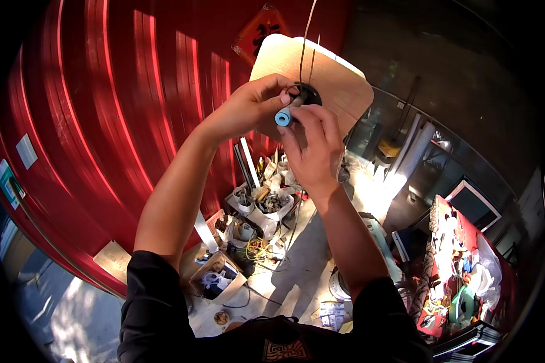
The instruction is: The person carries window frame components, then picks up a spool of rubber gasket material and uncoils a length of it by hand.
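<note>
Up in front of me, a short cylinder with a light blue, ring-shaped end (283, 117) points toward me. My left hand (257, 103) is closed at its far part, thumb and forefinger pinching beside a thin dark cable (301, 57). The thumb and fingers of my right hand (315, 142) grip the cylinder near its blue end. Behind both hands is a pale wooden board (342, 85) with rounded corners, and a dark round part (310, 94) shows against it. The fingers partly cover where cable and cylinder meet.
A red corrugated wall (103, 121) runs along the left. Below, boxes of tools and scraps (272, 202), a cardboard box (227, 287) and yellow wire (259, 249) lie on the floor. A cluttered red-topped table (433, 323) stands at right.
</note>
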{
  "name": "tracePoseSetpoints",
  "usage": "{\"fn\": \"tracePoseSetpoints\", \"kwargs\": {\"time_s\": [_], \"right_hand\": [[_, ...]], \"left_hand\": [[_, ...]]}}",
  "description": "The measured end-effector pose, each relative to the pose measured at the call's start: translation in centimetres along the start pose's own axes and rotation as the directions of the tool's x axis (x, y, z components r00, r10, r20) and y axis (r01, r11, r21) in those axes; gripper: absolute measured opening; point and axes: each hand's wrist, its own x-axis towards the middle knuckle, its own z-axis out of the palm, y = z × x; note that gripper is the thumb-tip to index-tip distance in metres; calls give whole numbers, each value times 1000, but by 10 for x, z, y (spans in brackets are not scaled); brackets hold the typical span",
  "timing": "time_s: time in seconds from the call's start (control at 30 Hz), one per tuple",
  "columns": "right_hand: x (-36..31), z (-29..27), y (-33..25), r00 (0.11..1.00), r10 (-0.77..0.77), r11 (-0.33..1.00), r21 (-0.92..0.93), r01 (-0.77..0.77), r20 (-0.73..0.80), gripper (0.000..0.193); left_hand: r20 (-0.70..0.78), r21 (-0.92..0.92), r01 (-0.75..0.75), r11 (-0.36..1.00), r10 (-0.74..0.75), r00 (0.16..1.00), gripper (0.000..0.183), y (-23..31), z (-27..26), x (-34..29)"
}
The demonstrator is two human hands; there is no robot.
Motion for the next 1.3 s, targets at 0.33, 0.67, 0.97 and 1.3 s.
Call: {"fn": "tracePoseSetpoints", "kwargs": {"time_s": [0.33,0.67,0.97,1.3], "right_hand": [[17,-4,9,984,-65,993,-108,47,-164,31],[10,-17,-14,968,245,936,246,-252,57,53],[10,-67,23,760,498,863,325,-386,-418,45],[-16,-37,40,843,502,787,303,-538,194,59]], "left_hand": [[-26,1,-287,958,287,958,37,-6,19,11],[-32,200,-255,946,267,963,43,6,1,-18],[-179,-97,-197,976,177,968,48,18,-26,-60],[-352,-225,-204,953,116,929,35,12,-48,-79]]}}
